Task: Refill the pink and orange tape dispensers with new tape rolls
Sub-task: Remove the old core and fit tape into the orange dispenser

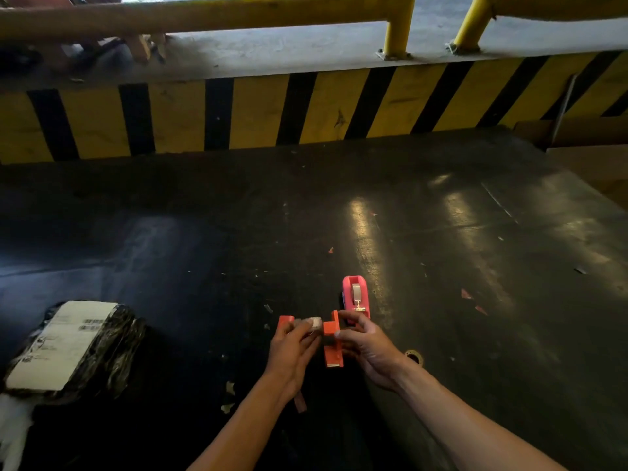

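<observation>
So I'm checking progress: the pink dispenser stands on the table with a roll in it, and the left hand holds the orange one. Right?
Not quite: the head view shows the right hand holding the orange dispenser. The pink dispenser is as you said.

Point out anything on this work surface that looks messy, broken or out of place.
Small scraps litter the dark table: red bits right of the pink dispenser, pale bits near the left wrist. The orange dispenser is in separate pieces, held by both hands. Nothing looks broken.
</observation>
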